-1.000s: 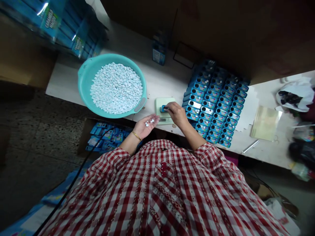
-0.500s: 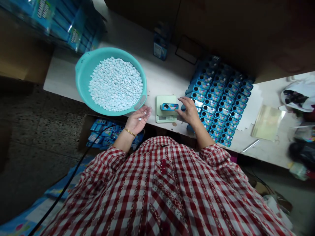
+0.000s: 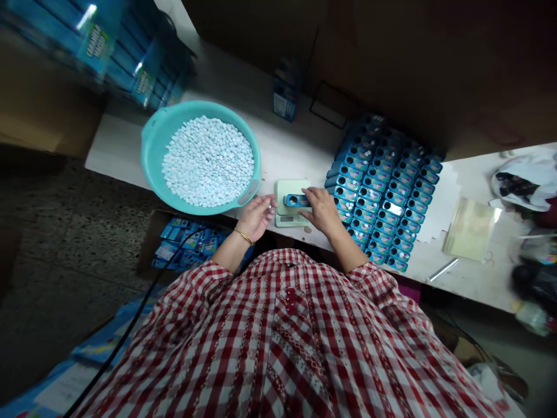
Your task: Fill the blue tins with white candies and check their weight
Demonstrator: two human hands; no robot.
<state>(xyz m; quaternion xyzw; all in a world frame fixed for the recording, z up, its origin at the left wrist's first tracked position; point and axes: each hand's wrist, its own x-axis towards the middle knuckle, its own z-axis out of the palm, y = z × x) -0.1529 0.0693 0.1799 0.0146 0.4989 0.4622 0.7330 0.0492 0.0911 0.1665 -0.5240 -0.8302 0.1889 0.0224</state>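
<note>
A narrow blue candy box with a round dark hole in its top stands on a pale green digital scale. My right hand has its thumb and fingers around the right end of this box. Just left of the scale is my left hand, palm up, with fingers curled in. Small white candy shows at its fingertips; how many pieces it holds is hidden. Behind and left of that hand sits a turquoise basin heaped with small white candies.
Rows of blue boxes stand close at my right, a few loose candies on top. A lone blue box stands at the back. Clear packs of boxes fill the back left. Below the table edge, a carton holds blue packages.
My right hand has moved left and closed around the box on the scale. My left hand has come nearer the scale, its fingers curling over the candies. The whole view has shifted slightly.
</note>
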